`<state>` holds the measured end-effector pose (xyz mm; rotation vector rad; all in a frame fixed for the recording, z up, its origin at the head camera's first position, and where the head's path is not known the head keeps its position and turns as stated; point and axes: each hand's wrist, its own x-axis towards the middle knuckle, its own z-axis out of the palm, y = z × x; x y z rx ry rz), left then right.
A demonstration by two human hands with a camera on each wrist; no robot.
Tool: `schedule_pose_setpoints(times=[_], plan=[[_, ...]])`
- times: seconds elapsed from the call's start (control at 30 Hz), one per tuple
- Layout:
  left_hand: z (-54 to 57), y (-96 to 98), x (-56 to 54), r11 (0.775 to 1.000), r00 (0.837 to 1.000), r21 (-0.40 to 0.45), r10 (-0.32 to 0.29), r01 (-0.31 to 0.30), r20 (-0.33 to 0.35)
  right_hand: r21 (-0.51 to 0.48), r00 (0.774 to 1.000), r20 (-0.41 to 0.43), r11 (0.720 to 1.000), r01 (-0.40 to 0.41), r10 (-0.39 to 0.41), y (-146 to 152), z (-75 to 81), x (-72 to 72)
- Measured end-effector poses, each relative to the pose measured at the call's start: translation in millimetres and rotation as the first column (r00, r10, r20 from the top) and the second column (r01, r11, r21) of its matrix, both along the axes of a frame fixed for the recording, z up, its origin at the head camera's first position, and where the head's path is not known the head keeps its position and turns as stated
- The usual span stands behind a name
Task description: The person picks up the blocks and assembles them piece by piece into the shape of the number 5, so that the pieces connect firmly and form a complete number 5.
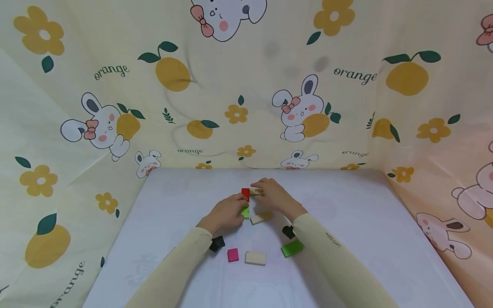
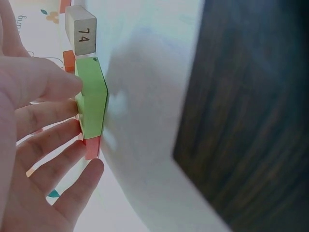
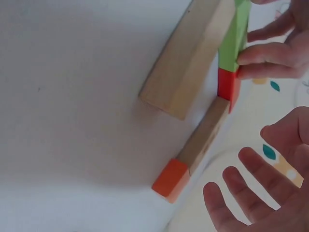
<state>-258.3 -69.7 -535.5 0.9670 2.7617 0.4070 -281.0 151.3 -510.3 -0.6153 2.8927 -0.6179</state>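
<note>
On the white table (image 1: 346, 201), near the front edge, we note a pink block (image 1: 233, 255), a pale wooden block (image 1: 255, 258) and a dark green block (image 1: 292, 248) lying apart from one another, with a black wrist mount (image 1: 217, 243) on the left sleeve; a curtain printed with rabbits and oranges (image 1: 173, 72) closes the far side and both flanks. Both hands meet at mid-table over a small structure of blocks. The left hand (image 1: 227, 214) rests with straight fingers (image 2: 46, 116) against the light green block (image 2: 91, 104), which stands on edge on a red block (image 3: 228, 87). The right hand (image 1: 271, 194) reaches in from the right; in the wrist view its fingers (image 3: 241, 186) are spread beside the structure, but from the head view we cannot tell whether it holds the pale piece (image 1: 255, 191) at its fingertips. The blocks are smooth, flat-sided painted wood; a bare wooden block bears the number 74 (image 2: 81, 30). An orange block (image 3: 170, 179) ends a long bare wooden bar (image 3: 205, 135).
</note>
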Motion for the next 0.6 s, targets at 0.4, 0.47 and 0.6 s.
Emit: schedule_pose_setpoints(times=[0.4,0.47,0.6], plan=[[0.0,1.0,1.6,1.0,0.999,-0.003,0.02,-0.02,0.025,-0.106,0.999,0.034,0.994,0.028,-0.025,17,8.9,10.6],[0.1,1.1,1.7,1.0,0.999,-0.003,0.023,-0.023,0.024,-0.114,0.998,0.059,0.993,0.034,-0.027,18,7.0,13.1],[0.5,0.8,1.3,1.0,1.0,-0.001,0.018,-0.018,0.022,-0.129,0.991,0.126,0.99,0.061,-0.044,19,5.5,20.9]])
